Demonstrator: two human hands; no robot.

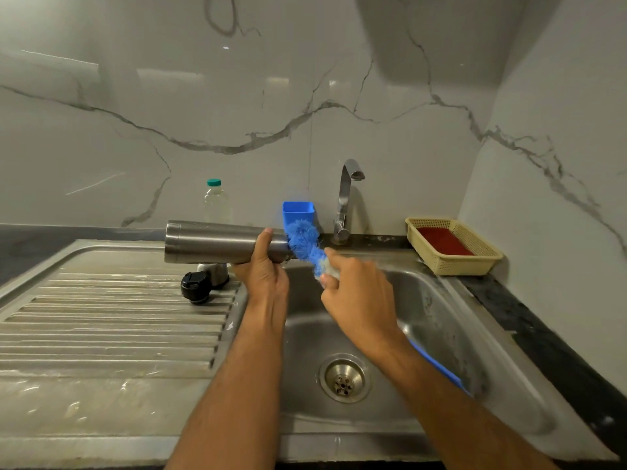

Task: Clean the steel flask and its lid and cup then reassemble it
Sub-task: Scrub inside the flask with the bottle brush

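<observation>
The steel flask (217,241) lies level at centre frame, above the seam between draining board (112,320) and sink (437,320), mouth pointing right. The left hand (263,266) wraps its neck end; the right hand (356,293) pinches the blue bottle brush (305,242), its bristle head at the flask's mouth. A wet steel body probably slips easily, so a hard push could twist it free into the sink. Just below the flask, on the draining board, sit the black lid (196,287) and steel cup (217,273).
</observation>
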